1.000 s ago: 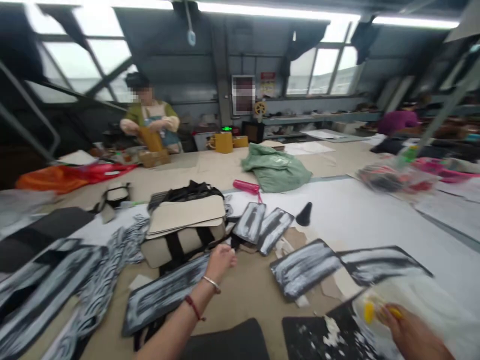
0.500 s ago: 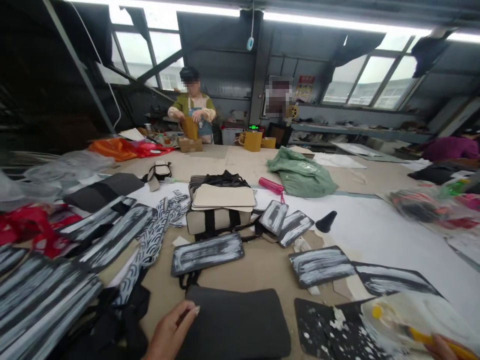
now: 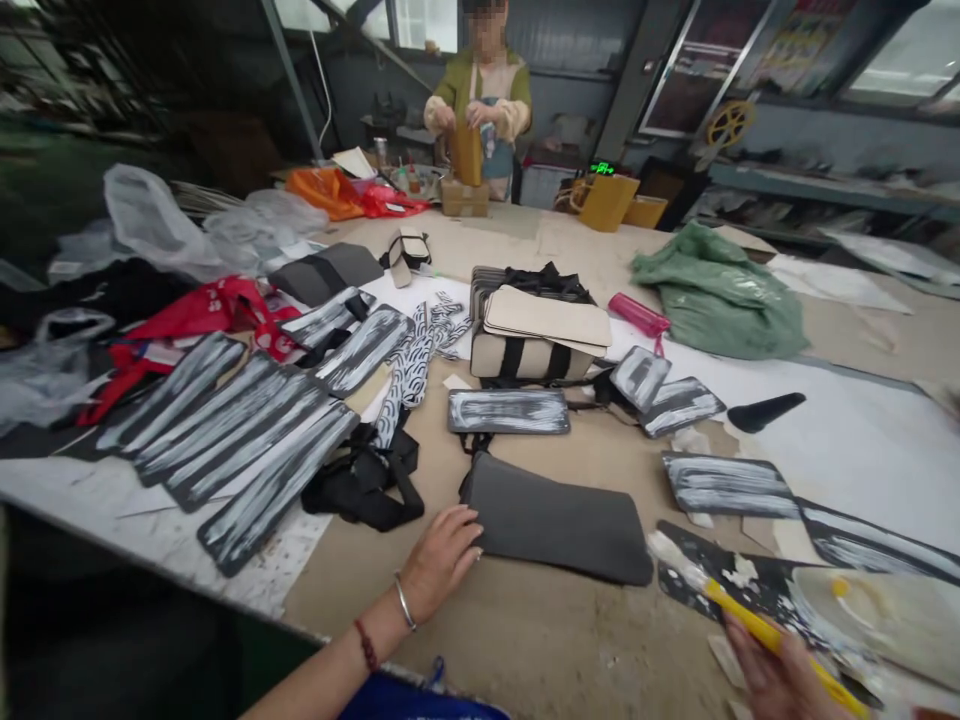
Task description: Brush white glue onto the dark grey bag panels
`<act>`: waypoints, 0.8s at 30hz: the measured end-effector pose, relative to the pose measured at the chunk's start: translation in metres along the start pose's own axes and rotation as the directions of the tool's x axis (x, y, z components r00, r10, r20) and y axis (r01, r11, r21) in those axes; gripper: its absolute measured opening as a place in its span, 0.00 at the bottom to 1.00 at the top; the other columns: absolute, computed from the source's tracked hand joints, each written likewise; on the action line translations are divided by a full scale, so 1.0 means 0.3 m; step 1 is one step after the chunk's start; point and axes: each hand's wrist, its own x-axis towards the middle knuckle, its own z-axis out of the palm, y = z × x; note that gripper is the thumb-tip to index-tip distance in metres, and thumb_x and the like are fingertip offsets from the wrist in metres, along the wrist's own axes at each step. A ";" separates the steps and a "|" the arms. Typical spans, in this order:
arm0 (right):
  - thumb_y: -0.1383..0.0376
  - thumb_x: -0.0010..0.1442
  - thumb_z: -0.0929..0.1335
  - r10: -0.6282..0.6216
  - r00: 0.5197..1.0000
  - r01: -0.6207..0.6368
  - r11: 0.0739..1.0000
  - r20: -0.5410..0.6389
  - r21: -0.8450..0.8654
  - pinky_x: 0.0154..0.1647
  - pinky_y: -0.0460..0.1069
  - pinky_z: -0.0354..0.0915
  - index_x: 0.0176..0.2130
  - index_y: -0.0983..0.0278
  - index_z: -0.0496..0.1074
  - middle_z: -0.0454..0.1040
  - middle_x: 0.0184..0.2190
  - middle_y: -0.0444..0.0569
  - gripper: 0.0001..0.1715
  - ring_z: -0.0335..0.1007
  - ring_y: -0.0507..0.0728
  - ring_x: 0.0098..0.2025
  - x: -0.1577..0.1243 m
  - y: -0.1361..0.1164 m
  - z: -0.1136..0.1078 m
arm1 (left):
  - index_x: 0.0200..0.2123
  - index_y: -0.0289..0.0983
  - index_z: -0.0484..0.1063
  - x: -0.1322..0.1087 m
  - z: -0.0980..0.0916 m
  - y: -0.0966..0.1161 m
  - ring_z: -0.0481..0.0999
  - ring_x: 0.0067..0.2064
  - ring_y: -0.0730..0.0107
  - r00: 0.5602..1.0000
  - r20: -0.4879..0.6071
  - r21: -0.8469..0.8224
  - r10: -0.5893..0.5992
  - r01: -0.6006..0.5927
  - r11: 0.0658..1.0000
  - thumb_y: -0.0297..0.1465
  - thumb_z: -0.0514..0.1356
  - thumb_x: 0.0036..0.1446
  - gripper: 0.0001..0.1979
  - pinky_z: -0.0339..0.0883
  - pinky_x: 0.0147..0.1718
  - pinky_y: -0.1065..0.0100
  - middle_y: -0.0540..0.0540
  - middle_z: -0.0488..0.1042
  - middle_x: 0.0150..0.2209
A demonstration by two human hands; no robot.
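My left hand (image 3: 440,560) rests on the table with its fingertips on the near left edge of a plain dark grey panel (image 3: 559,516); the fingers lie loosely together and hold nothing. My right hand (image 3: 780,682), at the bottom right, grips a yellow-handled brush (image 3: 750,622) whose white bristles point left over a glue-spattered black board (image 3: 701,580). A black panel streaked with white glue (image 3: 508,411) lies just beyond the grey one. More streaked panels (image 3: 247,430) lie in a row at the left, and others (image 3: 727,485) at the right.
A beige and black bag (image 3: 536,335) stands mid-table with a green plastic bag (image 3: 720,295) and a pink tube (image 3: 637,314) behind it. Red and clear bags (image 3: 187,320) pile at the left. A person in a green top (image 3: 480,95) works at the far end. The table's near edge (image 3: 150,535) runs at the lower left.
The view has tilted down and swung left. My left hand pulled back from the streaked panel near the bag to the plain grey panel's edge. The brush has come into view in my right hand.
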 end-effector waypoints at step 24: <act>0.50 0.42 0.72 0.105 0.991 -0.096 0.989 -0.081 0.111 0.33 0.48 0.72 0.35 0.72 0.69 0.75 0.27 0.50 0.30 0.73 0.58 0.31 -0.034 -0.041 0.474 | 0.45 0.37 0.68 0.022 0.037 -0.068 0.67 0.50 0.58 0.971 0.175 0.044 0.160 -0.171 0.984 0.21 0.53 0.51 0.17 0.65 0.46 0.54 0.40 0.71 0.46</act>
